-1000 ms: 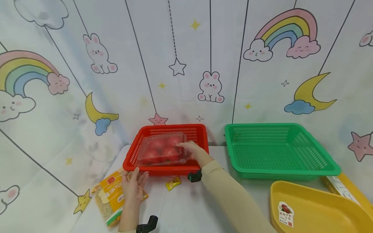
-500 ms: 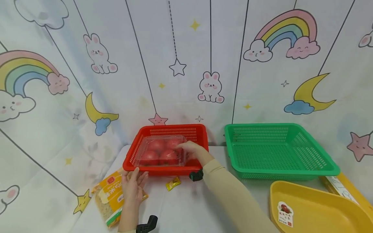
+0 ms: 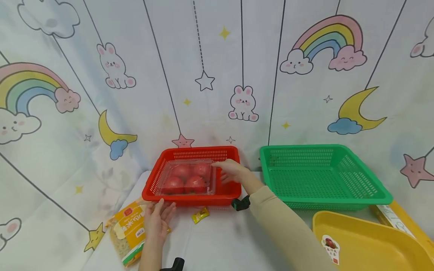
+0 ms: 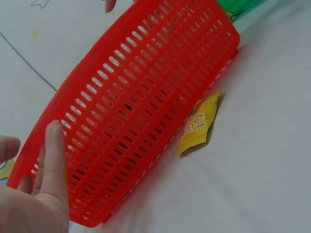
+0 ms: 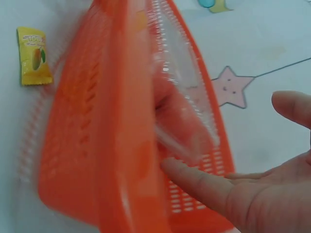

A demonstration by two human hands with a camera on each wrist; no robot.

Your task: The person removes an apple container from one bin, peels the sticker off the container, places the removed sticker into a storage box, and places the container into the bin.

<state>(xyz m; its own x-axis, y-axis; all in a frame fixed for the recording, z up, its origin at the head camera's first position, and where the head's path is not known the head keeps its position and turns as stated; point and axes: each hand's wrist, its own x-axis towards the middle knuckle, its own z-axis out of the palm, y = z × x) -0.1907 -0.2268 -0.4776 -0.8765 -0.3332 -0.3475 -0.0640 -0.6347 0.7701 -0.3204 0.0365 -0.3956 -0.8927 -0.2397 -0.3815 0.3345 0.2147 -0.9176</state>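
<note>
A clear plastic box of tomatoes (image 3: pixel 186 180) lies in the red basket (image 3: pixel 203 201), toward its left side. Over the basket's right end is my right hand (image 3: pixel 235 174), fingers spread and holding nothing, beside the box. The right wrist view shows its index finger (image 5: pixel 199 184) at the basket's inside, with the box beyond. My left hand (image 3: pixel 157 222) is at the basket's front left corner with fingers extended. In the left wrist view a straight finger (image 4: pixel 54 155) lies against the perforated red wall; whether it presses is unclear.
An orange and yellow food packet (image 3: pixel 130 231) lies partly behind the left forearm. A small yellow wrapped candy (image 3: pixel 200 215) lies before the red basket. At right stand a green basket (image 3: pixel 325 201) and a yellow tub (image 3: pixel 373 241), with a yellow-edged box (image 3: pixel 395 220) beside them.
The tomato box has settled flat in the red basket. My right hand has let go of it and moved right, its fingers spreading. My left hand has stayed nearly in place.
</note>
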